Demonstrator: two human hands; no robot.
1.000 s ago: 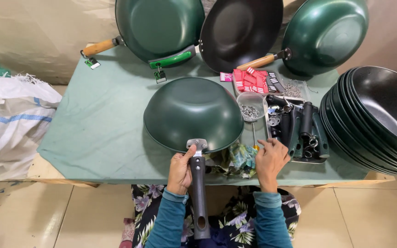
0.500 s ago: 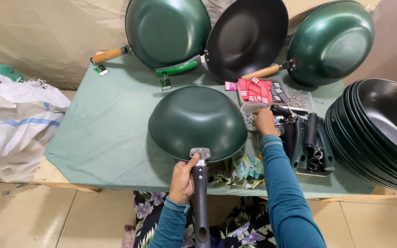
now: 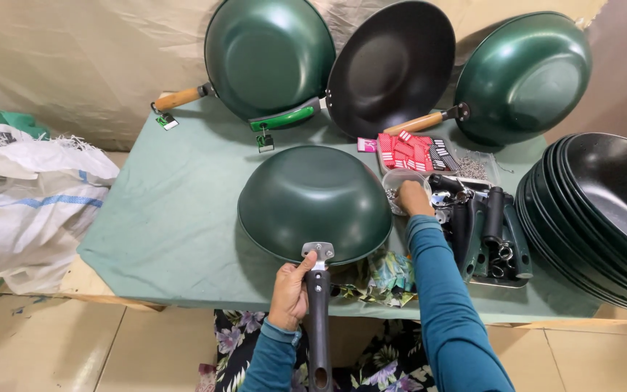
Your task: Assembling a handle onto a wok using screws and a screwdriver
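My left hand [image 3: 289, 296] was wrapped around the black handle [image 3: 318, 319], holding it against the metal bracket [image 3: 318, 252] at the near rim of the upturned green wok [image 3: 313, 203], just as it had been a second earlier. The wok lay dome-up on the green-covered desk [image 3: 175, 218], close to its front edge. My right hand [image 3: 414, 197] had changed most: a second before it rested near the desk's edge beside the wok, then it reached out, and by this moment it was dipped into the small clear bowl of screws [image 3: 399, 190] just right of the wok, fingers curled down; I could not tell whether they gripped anything. Beside it lay the tray of black handles [image 3: 491, 232], and the stack of black woks [image 3: 604, 210] stood at far right.
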